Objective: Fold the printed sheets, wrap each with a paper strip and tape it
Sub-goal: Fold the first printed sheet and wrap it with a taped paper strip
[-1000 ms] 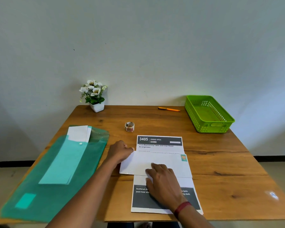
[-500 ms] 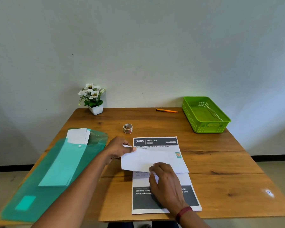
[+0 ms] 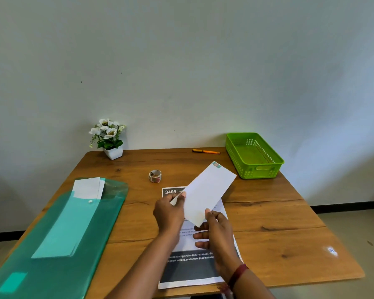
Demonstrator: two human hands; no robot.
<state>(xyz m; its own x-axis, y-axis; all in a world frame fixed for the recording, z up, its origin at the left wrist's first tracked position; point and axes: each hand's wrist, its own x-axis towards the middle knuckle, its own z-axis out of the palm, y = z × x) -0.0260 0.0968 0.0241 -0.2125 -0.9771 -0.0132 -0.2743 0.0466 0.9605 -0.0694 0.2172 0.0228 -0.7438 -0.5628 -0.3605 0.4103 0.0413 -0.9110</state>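
While my left grip (image 3: 168, 214) pinches the folded sheet (image 3: 205, 195) by its left edge, my right grip (image 3: 216, 234) pinches the lower corner, thumb in front, fingers behind. I hold it tilted above the counter (image 3: 268, 223), over a flat printed sheet (image 3: 188, 270). Beyond lies the tape roll (image 3: 155, 175); the paper strips (image 3: 86, 188) are at the left.

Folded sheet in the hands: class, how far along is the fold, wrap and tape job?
Done: one folded sheet, pinched by the left hand and right hand. In hand: that sheet, no strip round it yet. Left: wrapping, taping from the tape roll; the printed sheet beneath lies flat, unfolded.
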